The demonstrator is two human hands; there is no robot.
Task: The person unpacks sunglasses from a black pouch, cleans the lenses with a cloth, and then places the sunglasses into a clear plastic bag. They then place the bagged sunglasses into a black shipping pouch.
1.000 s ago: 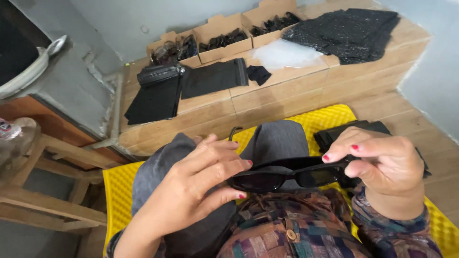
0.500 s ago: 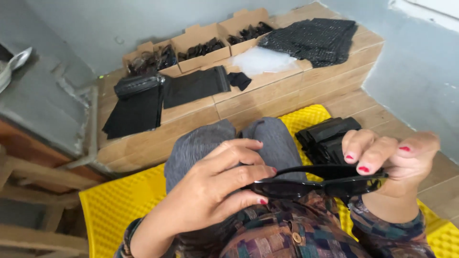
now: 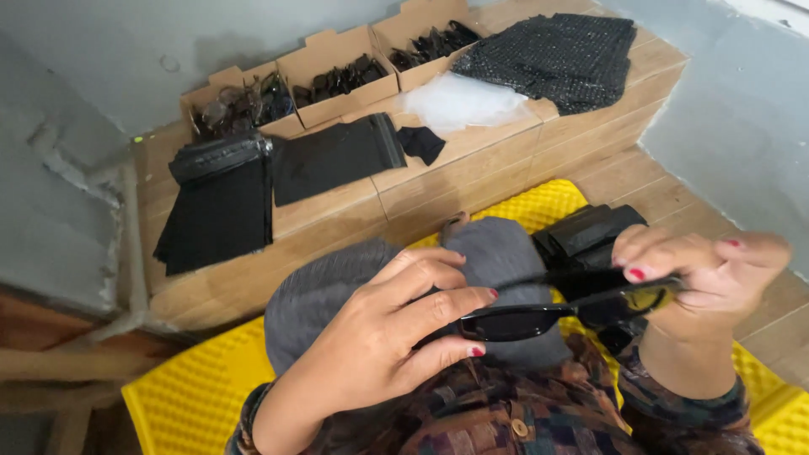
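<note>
Both hands hold black sunglasses (image 3: 539, 318) over the lap: left hand (image 3: 396, 337) pinches the front lens, right hand (image 3: 699, 274) grips the arm end; holding by the frame edges should keep lenses clean

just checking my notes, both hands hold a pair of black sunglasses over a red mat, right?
Not quite: the mat is yellow, not red. The head view shows the left hand and right hand both holding the black sunglasses above it.
</note>
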